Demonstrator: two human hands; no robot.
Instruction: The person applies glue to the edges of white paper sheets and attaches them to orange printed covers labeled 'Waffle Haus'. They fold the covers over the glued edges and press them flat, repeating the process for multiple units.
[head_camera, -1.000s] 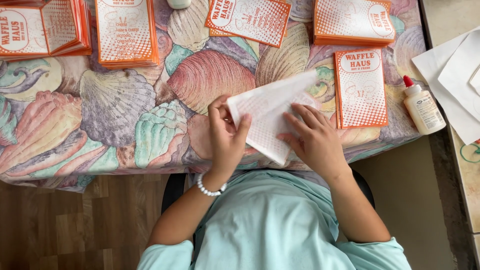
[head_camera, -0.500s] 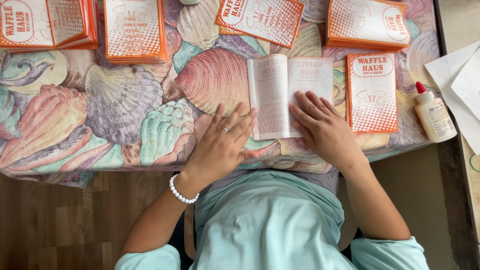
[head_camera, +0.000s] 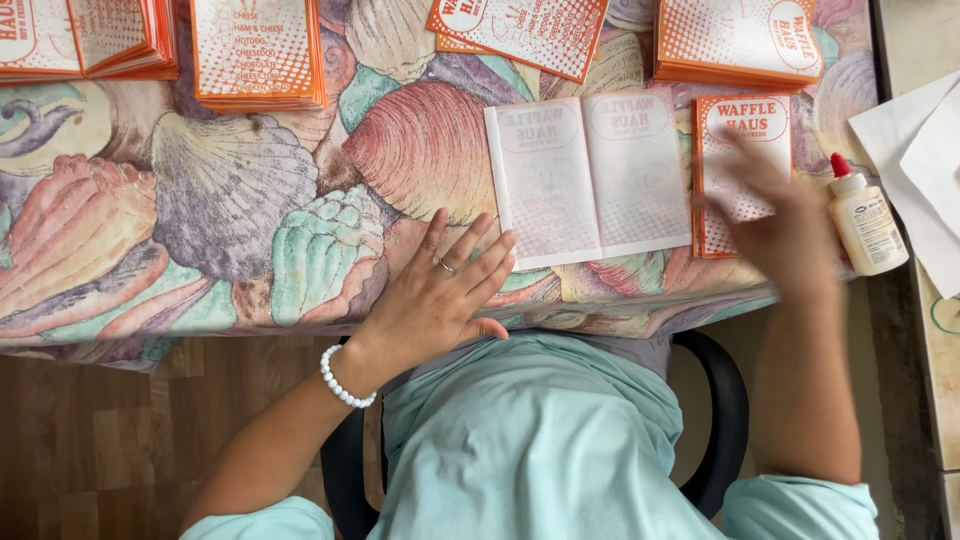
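Head view: folded sheet (head_camera: 590, 180) now lies open, flat on worktop (head_camera: 200, 230). Left hand (head_camera: 440, 295) spread flat, fingertips touching its lower-left corner. Right hand (head_camera: 785, 225), blurred, fingers open, has left it, now beside glue bottle (head_camera: 865, 220).

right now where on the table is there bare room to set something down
The widest bare patch of tablecloth lies left of the left hand, below the left stacks. A smaller gap sits between that stack and the open sheet. The right is crowded: right hand, small stack, glue bottle.
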